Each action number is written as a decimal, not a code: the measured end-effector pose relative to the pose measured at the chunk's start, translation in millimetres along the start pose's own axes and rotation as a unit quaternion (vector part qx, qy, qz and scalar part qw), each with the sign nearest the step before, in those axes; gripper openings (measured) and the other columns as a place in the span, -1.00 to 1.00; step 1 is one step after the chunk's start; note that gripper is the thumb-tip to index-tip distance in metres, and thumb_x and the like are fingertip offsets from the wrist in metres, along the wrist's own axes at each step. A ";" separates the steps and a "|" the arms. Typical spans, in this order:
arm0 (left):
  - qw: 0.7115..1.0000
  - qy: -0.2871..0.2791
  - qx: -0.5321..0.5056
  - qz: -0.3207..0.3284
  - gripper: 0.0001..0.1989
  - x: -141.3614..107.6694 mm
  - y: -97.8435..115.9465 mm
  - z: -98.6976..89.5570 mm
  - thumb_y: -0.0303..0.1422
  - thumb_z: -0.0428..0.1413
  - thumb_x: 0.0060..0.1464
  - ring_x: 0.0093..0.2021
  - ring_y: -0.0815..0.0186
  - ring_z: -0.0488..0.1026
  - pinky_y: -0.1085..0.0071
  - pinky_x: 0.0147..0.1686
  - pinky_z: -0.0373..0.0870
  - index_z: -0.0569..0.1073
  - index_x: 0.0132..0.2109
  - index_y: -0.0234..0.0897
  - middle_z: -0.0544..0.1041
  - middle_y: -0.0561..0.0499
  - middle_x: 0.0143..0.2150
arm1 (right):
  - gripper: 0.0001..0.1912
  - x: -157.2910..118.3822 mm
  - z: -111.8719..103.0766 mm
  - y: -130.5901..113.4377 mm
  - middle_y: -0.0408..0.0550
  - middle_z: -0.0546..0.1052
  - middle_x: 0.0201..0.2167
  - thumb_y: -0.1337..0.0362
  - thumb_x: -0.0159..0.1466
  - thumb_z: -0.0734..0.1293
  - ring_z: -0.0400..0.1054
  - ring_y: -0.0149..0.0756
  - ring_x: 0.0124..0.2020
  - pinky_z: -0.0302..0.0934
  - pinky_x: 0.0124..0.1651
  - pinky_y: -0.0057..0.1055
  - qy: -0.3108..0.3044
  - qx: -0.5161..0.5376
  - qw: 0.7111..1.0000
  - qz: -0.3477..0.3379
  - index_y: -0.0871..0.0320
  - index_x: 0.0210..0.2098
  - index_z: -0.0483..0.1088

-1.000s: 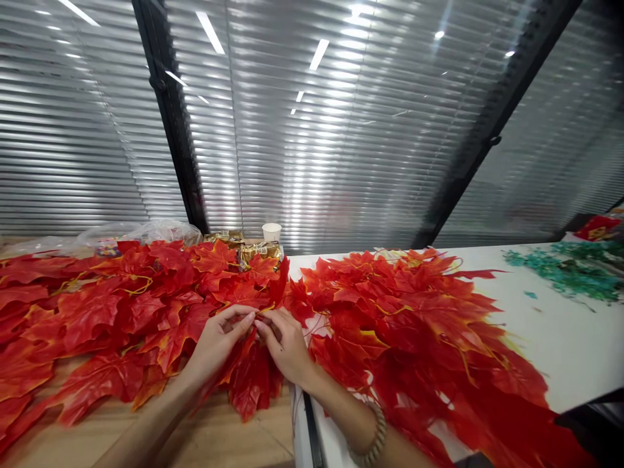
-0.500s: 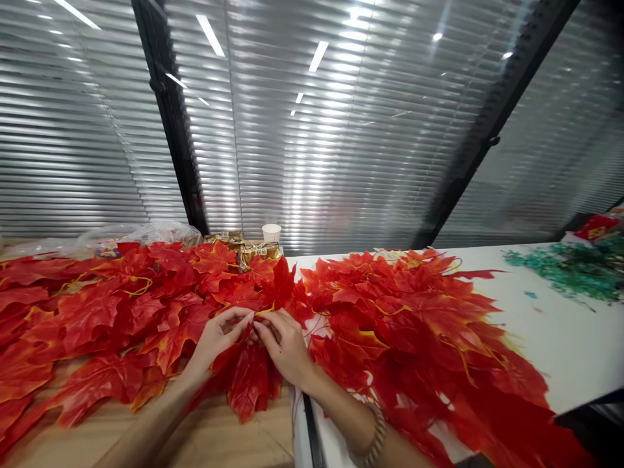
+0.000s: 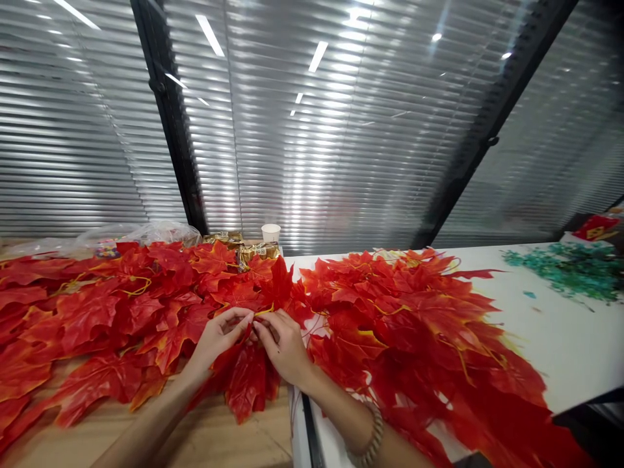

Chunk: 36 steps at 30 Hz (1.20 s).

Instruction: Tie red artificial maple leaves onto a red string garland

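My left hand [image 3: 220, 337] and my right hand [image 3: 286, 348] meet in front of me, thumbs and fingertips pinched close together. Between them is a red artificial maple leaf [image 3: 247, 382], gripped near its stem end, its blade hanging down toward the wooden tabletop. A short yellow stem [image 3: 264, 311] shows just above the fingertips. The exact contact point is hidden by my fingers. Around both hands lie heaps of similar red-orange leaves: a left pile [image 3: 92, 312] and a right pile [image 3: 409, 325], with yellow stems sticking out.
The wooden table [image 3: 229, 442] meets a white table [image 3: 580, 351] at a seam beneath my right forearm. Toward the blinds stand a paper cup [image 3: 271, 233], gold wrapped packets [image 3: 258, 252] and a clear plastic bag [image 3: 163, 233]. Green artificial sprigs [image 3: 575, 266] lie at far right.
Both hands keep the same pinch on the leaf, with barely any movement. The hanging leaf has shifted very slightly to the left.
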<state>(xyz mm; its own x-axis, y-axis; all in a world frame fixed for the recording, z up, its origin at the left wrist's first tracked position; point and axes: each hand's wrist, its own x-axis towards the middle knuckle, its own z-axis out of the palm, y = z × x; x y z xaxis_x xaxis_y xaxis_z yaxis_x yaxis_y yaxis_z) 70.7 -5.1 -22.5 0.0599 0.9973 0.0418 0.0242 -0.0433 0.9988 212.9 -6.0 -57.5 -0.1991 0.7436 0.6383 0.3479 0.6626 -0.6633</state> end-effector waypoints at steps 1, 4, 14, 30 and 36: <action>1.000 0.001 0.001 0.000 -0.58 -0.2 0.2 0.3 -0.04 0.29 -0.33 -0.51 0.30 0.43 0.39 -0.41 0.40 0.48 -0.43 -0.31 0.50 0.02 -0.52 | -0.79 -0.1 0.3 0.2 -0.03 0.49 -0.33 0.31 0.32 0.17 0.32 -0.30 -0.29 0.21 -0.20 -0.39 0.000 -0.001 1.000 -0.001 0.17 -0.20 0.43; 1.000 0.005 -0.005 0.000 -0.59 -0.8 -0.1 0.7 -0.05 0.29 -0.34 -0.51 0.32 0.41 0.40 -0.43 0.40 0.49 -0.44 -0.31 0.49 0.03 -0.52 | -0.79 -0.6 0.4 0.4 -0.04 0.50 -0.33 0.32 0.32 0.16 0.31 -0.30 -0.29 0.21 -0.21 -0.40 -0.001 -0.002 1.000 -0.007 0.17 -0.20 0.43; 1.000 -0.008 0.008 0.000 -0.61 0.3 -3.7 -2.9 -0.06 0.27 -0.27 -0.48 0.28 0.45 0.36 -0.37 0.42 0.48 -0.40 -0.31 0.51 0.00 -0.47 | -0.77 -0.4 -1.9 0.6 -0.03 0.50 -0.33 0.33 0.33 0.15 0.32 -0.31 -0.30 0.22 -0.20 -0.39 -0.004 -0.005 1.000 -0.008 0.16 -0.20 0.43; 1.000 -0.004 -0.014 -0.005 -0.64 2.0 -6.0 -2.8 -0.10 0.29 -0.27 -0.47 0.33 0.45 0.43 -0.38 0.41 0.50 -0.40 -0.31 0.52 0.03 -0.47 | -0.79 -1.7 -0.2 1.8 -0.03 0.50 -0.33 0.35 0.32 0.16 0.33 -0.30 -0.29 0.22 -0.19 -0.40 -0.006 -0.005 1.000 -0.007 0.17 -0.20 0.43; 1.000 -0.003 -0.014 -0.007 -0.64 1.3 -5.6 -2.4 -0.10 0.28 -0.27 -0.47 0.33 0.45 0.43 -0.38 0.40 0.49 -0.41 -0.31 0.51 0.03 -0.47 | -0.79 -1.5 0.0 1.7 -0.02 0.49 -0.33 0.37 0.31 0.17 0.33 -0.30 -0.30 0.21 -0.20 -0.41 -0.009 -0.007 1.000 -0.006 0.19 -0.20 0.43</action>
<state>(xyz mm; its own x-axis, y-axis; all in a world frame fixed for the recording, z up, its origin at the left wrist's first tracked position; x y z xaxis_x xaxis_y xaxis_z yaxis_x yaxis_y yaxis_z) 68.2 -3.3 -27.9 0.0653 0.9975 0.0280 -0.0034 -0.0278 0.9996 213.8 -6.0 -59.6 -0.2195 0.7376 0.6386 0.3584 0.6698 -0.6503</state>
